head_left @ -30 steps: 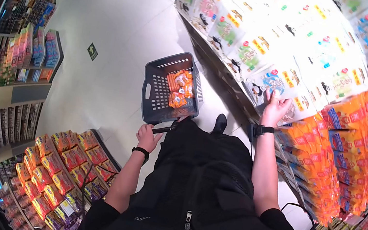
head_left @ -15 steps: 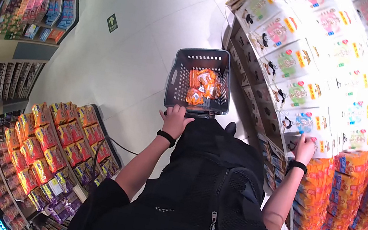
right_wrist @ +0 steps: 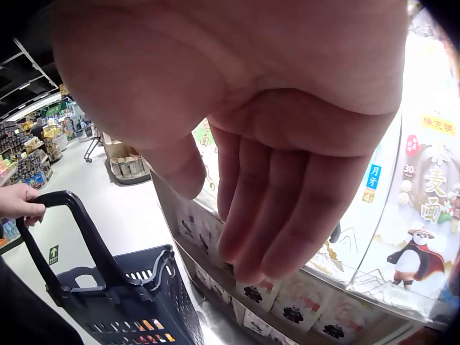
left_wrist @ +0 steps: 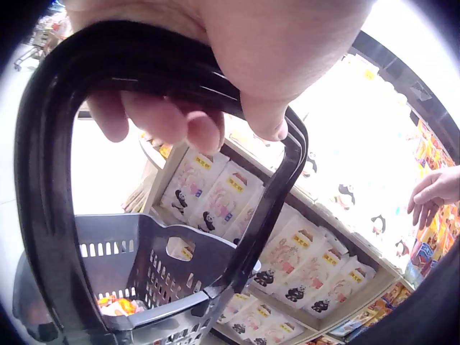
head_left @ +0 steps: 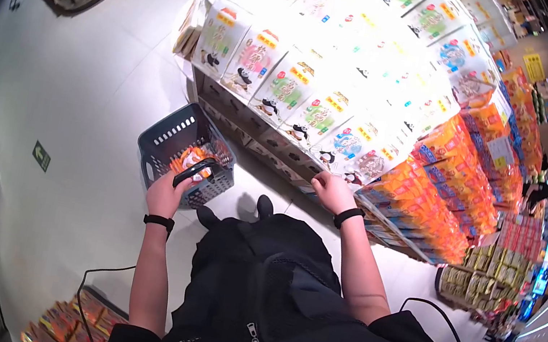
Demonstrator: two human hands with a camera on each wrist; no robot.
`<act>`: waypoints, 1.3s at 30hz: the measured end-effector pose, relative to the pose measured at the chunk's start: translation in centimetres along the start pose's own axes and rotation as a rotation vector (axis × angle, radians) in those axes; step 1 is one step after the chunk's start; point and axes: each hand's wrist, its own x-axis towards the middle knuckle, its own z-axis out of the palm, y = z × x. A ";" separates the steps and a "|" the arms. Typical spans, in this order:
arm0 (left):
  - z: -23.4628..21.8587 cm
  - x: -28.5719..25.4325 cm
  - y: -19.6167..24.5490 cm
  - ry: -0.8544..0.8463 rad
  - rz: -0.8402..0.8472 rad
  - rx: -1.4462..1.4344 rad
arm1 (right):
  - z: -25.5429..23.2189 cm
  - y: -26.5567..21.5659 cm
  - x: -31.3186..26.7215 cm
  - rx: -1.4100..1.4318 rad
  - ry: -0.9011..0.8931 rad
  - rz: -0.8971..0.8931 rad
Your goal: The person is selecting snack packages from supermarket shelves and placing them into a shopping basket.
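Note:
My left hand (head_left: 166,194) grips the raised black handle (left_wrist: 52,180) of a dark grey shopping basket (head_left: 218,187). Fingers and thumb wrap the handle's top bar in the left wrist view. Orange packets (head_left: 190,156) lie inside the basket, partly hidden by the handle. Held beside the front edge of a display, my right hand (head_left: 334,195) has relaxed, slightly bent fingers (right_wrist: 287,215) and nothing in them. Closest to it are white packs with a panda picture (right_wrist: 410,259), standing in rows on the display.
Orange bags (head_left: 421,208) are stacked to the right of the white packs. More white packs (left_wrist: 291,244) fill the lower shelves. Red and orange packets (head_left: 67,325) lie on a stand at lower left. A green arrow sign (head_left: 41,156) marks the pale floor.
My left hand now holds the basket's handle up, where before it was at the basket's near edge. The right hand has come away from the white pack. The head view has turned.

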 end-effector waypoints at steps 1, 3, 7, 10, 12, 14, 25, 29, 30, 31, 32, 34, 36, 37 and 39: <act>-0.7 0.8 -0.1 -0.003 -0.001 -0.014 | 0.3 0.4 -0.9 0.025 0.035 0.005; -1.6 2.8 -1.3 -0.028 -0.004 0.011 | 0.4 0.7 -2.9 0.064 0.073 0.042; -2.7 7.0 -2.0 -0.038 0.006 0.103 | -0.7 1.2 -5.2 0.170 0.124 0.101; -3.4 9.0 -2.8 -0.064 0.005 0.102 | -2.4 1.7 -5.1 0.282 0.199 0.140; -3.0 9.8 -3.4 -0.108 0.006 0.060 | -4.5 1.9 -4.2 0.383 0.288 0.122; -3.4 9.1 -2.5 -0.135 0.001 -0.053 | -6.8 3.2 -1.9 0.427 0.360 0.109; 1.6 0.5 0.7 -0.363 -0.281 0.061 | -22.0 7.2 16.0 0.774 0.604 -0.033; 3.7 -2.5 2.5 -0.439 -0.288 0.118 | -25.0 3.0 22.7 0.766 0.655 -0.173; 3.9 -2.7 2.6 -0.580 -0.399 0.171 | -26.4 1.3 23.5 0.659 0.702 -0.193; 4.6 -3.7 2.0 -0.569 -0.376 0.168 | -27.2 0.7 25.0 0.654 0.711 -0.233; 5.6 -4.7 1.2 -0.560 -0.350 0.161 | -27.8 0.2 26.7 0.645 0.723 -0.273; 6.6 -6.5 1.3 -0.544 -0.364 0.161 | -28.7 -0.8 29.2 0.631 0.787 -0.364; 7.8 -7.3 1.7 -0.582 -0.407 0.171 | -29.2 -1.0 31.1 0.669 0.758 -0.357; 8.4 -7.8 1.8 -0.579 -0.451 0.170 | -29.3 -0.8 32.0 0.688 0.719 -0.332; 9.5 -8.4 1.8 -0.574 -0.430 0.121 | -30.2 -1.2 32.6 0.786 0.602 -0.225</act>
